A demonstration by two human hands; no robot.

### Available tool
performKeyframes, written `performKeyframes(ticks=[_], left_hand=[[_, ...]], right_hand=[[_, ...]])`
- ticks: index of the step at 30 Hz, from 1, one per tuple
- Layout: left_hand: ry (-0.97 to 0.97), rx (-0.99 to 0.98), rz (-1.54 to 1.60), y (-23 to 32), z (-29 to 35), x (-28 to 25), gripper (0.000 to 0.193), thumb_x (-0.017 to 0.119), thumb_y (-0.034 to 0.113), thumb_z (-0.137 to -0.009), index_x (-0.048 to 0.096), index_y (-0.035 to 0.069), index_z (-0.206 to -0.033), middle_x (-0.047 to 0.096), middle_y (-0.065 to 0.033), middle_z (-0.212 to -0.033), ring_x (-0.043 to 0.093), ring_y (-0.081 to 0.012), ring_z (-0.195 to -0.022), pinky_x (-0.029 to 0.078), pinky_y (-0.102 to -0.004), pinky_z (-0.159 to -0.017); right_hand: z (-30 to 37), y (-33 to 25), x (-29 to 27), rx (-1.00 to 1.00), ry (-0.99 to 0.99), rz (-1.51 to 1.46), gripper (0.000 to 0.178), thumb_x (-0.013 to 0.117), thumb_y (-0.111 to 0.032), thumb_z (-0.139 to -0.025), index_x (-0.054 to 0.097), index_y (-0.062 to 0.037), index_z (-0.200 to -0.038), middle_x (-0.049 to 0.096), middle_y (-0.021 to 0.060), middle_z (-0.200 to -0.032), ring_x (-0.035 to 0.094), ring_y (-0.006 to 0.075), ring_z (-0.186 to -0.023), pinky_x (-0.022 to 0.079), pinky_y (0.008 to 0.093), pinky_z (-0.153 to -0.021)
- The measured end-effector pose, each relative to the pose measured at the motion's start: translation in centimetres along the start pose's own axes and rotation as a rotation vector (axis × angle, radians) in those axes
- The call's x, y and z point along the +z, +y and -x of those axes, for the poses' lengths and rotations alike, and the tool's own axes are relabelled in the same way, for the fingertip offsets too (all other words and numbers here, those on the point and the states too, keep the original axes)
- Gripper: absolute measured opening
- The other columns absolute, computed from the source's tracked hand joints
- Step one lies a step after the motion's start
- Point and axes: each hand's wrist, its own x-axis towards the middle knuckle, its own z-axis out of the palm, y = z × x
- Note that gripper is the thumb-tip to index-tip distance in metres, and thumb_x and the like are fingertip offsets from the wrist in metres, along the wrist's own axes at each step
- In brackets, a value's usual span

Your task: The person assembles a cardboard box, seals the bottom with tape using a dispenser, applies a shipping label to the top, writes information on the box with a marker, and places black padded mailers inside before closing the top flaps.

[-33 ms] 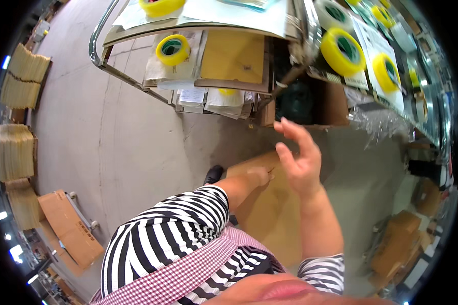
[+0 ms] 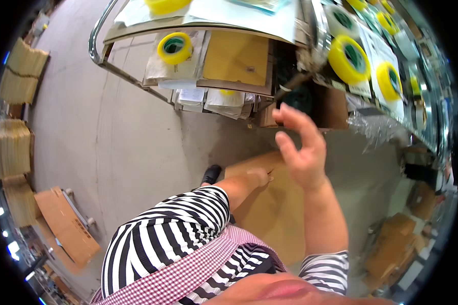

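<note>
A large flat brown cardboard sheet or carton (image 2: 272,218) stands upright or tilted close in front of my body. My left hand (image 2: 260,176) grips it near its upper part, with the fingertips at a dark slot. My right hand (image 2: 305,152) is raised above the cardboard and holds nothing; thumb and fingers are apart and curved. Beyond it are the lower part of a shelved cart and an open brown box (image 2: 331,109) with dark green stuff inside. Rolls of yellow tape (image 2: 349,59) lie on the worktable to the upper right of that hand.
The metal-framed cart (image 2: 99,48) carries papers, a yellow-brown envelope (image 2: 236,58) and a tape roll (image 2: 174,48). Crumpled clear plastic (image 2: 374,127) hangs off the worktable. Stacked cardboard (image 2: 12,147) lines the left side; a carton (image 2: 68,229) leans at lower left, more boxes (image 2: 392,249) at right.
My right hand has shifted slightly upward and to the right. The view has moved a little; my left hand keeps its hold on the cardboard.
</note>
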Motion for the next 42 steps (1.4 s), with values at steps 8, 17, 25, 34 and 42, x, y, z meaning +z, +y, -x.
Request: performKeyframes(ticks=[8, 17, 25, 34, 42], left_hand=[[-0.033, 0.224, 0.135, -1.6, -0.4, -1.6, 0.048, 0.066, 0.042, -0.086, 0.058, 0.018, -0.126, 0.062, -0.0123, -0.123, 0.057, -0.0297, -0.117, 0.048, -0.0429, -0.095], [-0.068, 0.241, 0.168, -2.7, -1.3, -1.1, 0.056, 0.066, 0.044, -0.087, 0.05, 0.022, -0.137, 0.05, -0.0088, -0.14, 0.044, -0.0352, -0.13, 0.046, -0.0541, -0.097], [-0.05, 0.29, 0.127, -2.3, -4.1, 1.3, 0.058, 0.066, 0.043, -0.087, 0.049, 0.02, -0.138, 0.049, -0.0107, -0.14, 0.045, -0.0358, -0.13, 0.044, -0.051, -0.101], [-0.127, 0.23, 0.064, -1.0, -2.7, 0.8, 0.075, 0.055, 0.042, -0.091, 0.021, 0.018, -0.154, 0.033, -0.021, -0.151, 0.035, -0.0421, -0.137, 0.032, -0.0496, -0.112], [0.095, 0.403, 0.094, 0.1, -5.5, 2.0, 0.062, 0.072, 0.017, -0.078, 0.05, 0.011, -0.136, 0.063, -0.0157, -0.122, 0.06, -0.0278, -0.113, 0.047, -0.0346, -0.095]], right_hand=[[-27.8, -2.0, 4.6, -0.289, -0.016, 0.188, 0.031, 0.058, -0.008, -0.096, 0.059, 0.0009, -0.125, 0.068, 0.0145, -0.112, 0.065, 0.0191, -0.101, 0.049, 0.0284, -0.096], [-37.4, -4.1, 15.5, -0.024, -0.25, 0.846, 0.034, 0.076, -0.02, -0.077, 0.071, 0.0021, -0.102, 0.071, 0.0159, -0.089, 0.067, 0.0229, -0.081, 0.05, 0.0327, -0.076], [-27.6, -2.7, 11.6, -0.451, 0.156, 0.725, 0.026, 0.075, -0.014, -0.072, 0.063, -0.0022, -0.092, 0.067, 0.0135, -0.083, 0.064, 0.0254, -0.075, 0.049, 0.0327, -0.069], [10.7, 3.6, -3.3, 0.867, 0.456, -0.441, 0.066, 0.059, 0.006, -0.073, 0.042, 0.0008, -0.137, 0.055, 0.0077, -0.124, 0.056, 0.0158, -0.106, 0.048, 0.0308, -0.09], [37.2, 13.1, -2.7, 1.043, 0.268, 0.342, 0.055, 0.073, -0.009, -0.072, 0.05, -0.0034, -0.121, 0.06, 0.0176, -0.11, 0.062, 0.0318, -0.098, 0.051, 0.0394, -0.084]])
